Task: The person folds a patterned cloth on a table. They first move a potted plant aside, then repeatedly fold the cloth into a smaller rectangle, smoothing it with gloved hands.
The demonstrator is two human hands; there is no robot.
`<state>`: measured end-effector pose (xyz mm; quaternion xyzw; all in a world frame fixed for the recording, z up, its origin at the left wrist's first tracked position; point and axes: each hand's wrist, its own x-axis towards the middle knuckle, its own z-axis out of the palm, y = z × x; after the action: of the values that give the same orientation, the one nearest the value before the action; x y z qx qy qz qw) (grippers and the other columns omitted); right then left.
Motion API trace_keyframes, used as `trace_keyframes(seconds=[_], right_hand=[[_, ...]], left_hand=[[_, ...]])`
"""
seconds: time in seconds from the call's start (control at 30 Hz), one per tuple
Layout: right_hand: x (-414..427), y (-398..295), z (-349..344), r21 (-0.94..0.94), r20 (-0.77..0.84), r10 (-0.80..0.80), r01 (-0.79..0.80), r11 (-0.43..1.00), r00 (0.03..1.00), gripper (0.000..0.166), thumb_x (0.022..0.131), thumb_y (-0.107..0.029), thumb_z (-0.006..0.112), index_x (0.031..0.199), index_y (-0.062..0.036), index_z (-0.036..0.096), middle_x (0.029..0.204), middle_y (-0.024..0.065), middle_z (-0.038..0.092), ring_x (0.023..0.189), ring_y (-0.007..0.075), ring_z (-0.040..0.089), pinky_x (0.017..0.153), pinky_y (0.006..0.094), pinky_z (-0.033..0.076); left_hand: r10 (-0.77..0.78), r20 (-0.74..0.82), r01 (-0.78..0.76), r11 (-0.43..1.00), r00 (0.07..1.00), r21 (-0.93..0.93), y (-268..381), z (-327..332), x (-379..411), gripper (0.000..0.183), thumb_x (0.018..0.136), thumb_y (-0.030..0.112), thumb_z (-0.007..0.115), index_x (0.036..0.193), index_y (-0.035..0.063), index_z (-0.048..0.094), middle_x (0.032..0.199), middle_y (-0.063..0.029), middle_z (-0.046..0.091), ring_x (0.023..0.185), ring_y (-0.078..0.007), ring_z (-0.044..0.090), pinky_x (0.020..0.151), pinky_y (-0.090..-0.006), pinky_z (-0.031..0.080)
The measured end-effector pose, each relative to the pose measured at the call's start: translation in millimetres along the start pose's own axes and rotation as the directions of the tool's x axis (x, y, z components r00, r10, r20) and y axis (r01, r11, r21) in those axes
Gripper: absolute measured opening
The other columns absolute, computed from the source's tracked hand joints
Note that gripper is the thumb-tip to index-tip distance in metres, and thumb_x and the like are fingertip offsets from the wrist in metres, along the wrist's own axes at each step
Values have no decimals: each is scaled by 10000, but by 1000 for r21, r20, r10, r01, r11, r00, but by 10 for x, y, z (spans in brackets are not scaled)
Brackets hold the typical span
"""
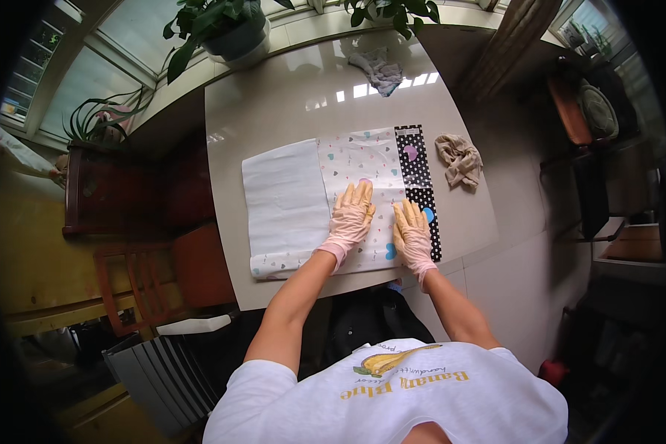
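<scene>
A large folded sheet [283, 205] of fabric or plastic lies on the pale glossy table [288, 111]. Its left part is plain white; the middle shows a small heart print, and a black band [416, 172] with white dots runs down the right side. My left hand [353, 216], in a thin pinkish-yellow glove, rests flat on the heart-printed part. Gloved the same way, my right hand [413, 233] presses on the sheet beside the dotted band, fingers pointing away from me. Neither hand grasps anything.
A crumpled beige cloth [459, 161] lies near the table's right edge, and a grey cloth [378, 69] towards the far side. Potted plants [235, 36] stand on the windowsill. At left are a reddish wooden chair [138, 283] and a dark wooden cabinet [108, 188].
</scene>
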<state>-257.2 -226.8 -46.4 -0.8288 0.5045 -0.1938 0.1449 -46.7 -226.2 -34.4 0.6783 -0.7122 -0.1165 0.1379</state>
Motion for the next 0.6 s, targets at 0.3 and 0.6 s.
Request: trace_keyframes(seconds=[0.3, 0.6], right_hand=[[-118, 73, 142, -252, 180, 34, 12, 968, 983, 583, 1009, -306, 475, 1561, -139, 386, 1647, 115, 300, 1520, 307, 269, 1250, 470, 149], [-79, 46, 152, -213, 183, 35, 5, 977, 982, 582, 1001, -280, 500, 1559, -148, 396, 1634, 113, 329, 1513, 320, 284, 1249, 477, 160]], left_hand=[[149, -22, -145, 980, 989, 138, -1697, -481, 473, 555, 1031, 341, 454, 1567, 219, 377, 1608, -66, 383, 1474, -299, 352, 1224, -441, 246], [-113, -120, 149, 921, 986, 359, -2679, -1115, 576, 629, 1012, 451, 493, 1565, 177, 375, 1546, -103, 459, 1408, -306, 433, 1192, -454, 287]])
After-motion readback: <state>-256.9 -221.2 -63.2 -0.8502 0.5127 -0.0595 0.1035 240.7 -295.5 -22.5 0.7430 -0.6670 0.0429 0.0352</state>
